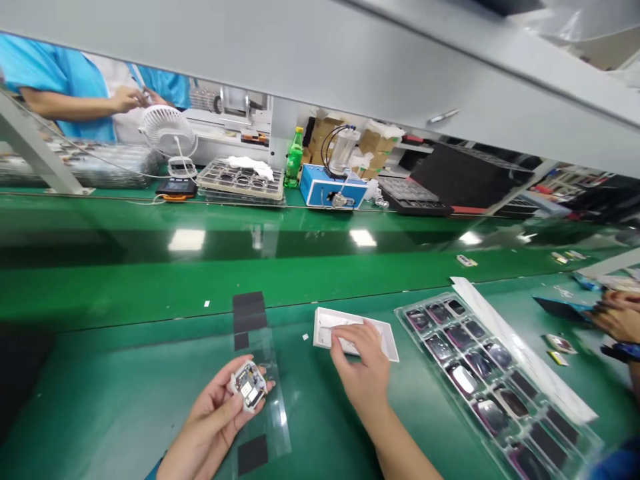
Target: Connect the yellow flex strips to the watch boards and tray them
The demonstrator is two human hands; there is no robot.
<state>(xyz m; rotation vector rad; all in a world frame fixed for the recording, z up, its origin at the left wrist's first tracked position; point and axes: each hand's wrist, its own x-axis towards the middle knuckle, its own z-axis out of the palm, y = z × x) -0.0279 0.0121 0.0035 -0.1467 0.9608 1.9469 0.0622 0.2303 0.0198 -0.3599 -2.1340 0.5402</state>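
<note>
My left hand (215, 417) is closed around a small white square watch case (249, 385), held tilted with its circuit board showing. A shallow white box (387, 343) stands on the green mat to the right of it. Over this box is my right hand (363, 363), its thumb and fingers bent together at the near side. A thin pale bit shows by the fingertips, too small to name. Under and beside my left hand lies a clear plastic sheet (281, 413) with black patches (253, 453) on it.
On the right lies a clear tray (440, 347) of dark watch-like pieces, with a white paper strip (525, 353) alongside. A co-worker's hands (620, 317) are at the far right. Behind the green belt (320, 280) stand a fan (169, 130), a green bottle (295, 160) and a blue machine (333, 188).
</note>
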